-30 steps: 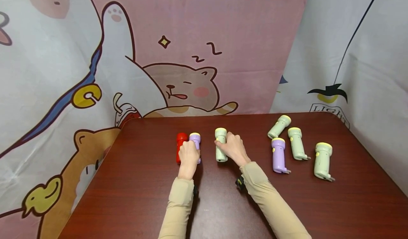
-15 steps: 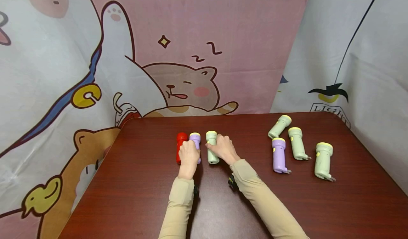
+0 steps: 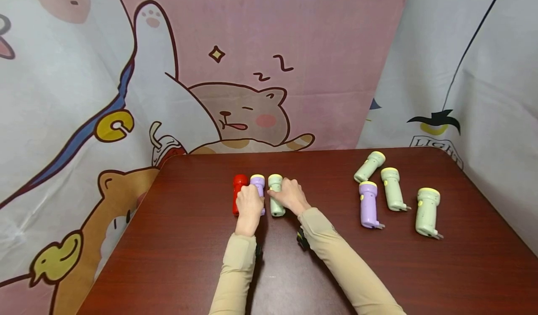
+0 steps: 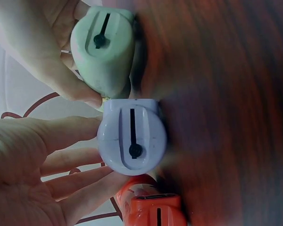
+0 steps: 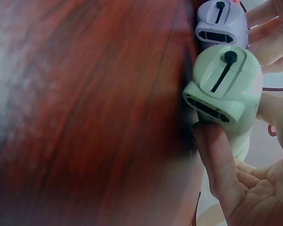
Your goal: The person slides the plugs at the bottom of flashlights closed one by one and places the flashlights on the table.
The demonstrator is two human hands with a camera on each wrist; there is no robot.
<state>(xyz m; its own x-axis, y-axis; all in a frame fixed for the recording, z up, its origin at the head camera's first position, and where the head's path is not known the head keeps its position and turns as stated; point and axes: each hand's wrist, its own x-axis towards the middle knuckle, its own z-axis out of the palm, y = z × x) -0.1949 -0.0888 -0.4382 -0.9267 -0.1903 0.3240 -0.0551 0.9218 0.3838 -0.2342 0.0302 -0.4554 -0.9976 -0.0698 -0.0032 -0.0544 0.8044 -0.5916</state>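
I watched my left hand (image 3: 250,205) grip a purple torch (image 3: 258,180) beside the red torch (image 3: 240,180), my right hand (image 3: 292,196) a green torch (image 3: 276,207).

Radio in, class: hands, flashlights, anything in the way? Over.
Left hand holding purple flashlight. Right hand gripping green flashlight, narrow gap between. Right thumb possibly in the way.

Worktop (image 3: 168,259): dark red-brown, wood-grained. Noted towards its right edge: one purple torch (image 3: 369,205) and three pale green torches (image 3: 393,190); the purple and two green show plug prongs (image 3: 439,236) out at the base. Behind the far edge I observe pink-and-white cloth (image 3: 336,49) printed with a dozing cat (image 3: 252,107). Lettering (image 3: 435,142) appears beyond the far right corner.
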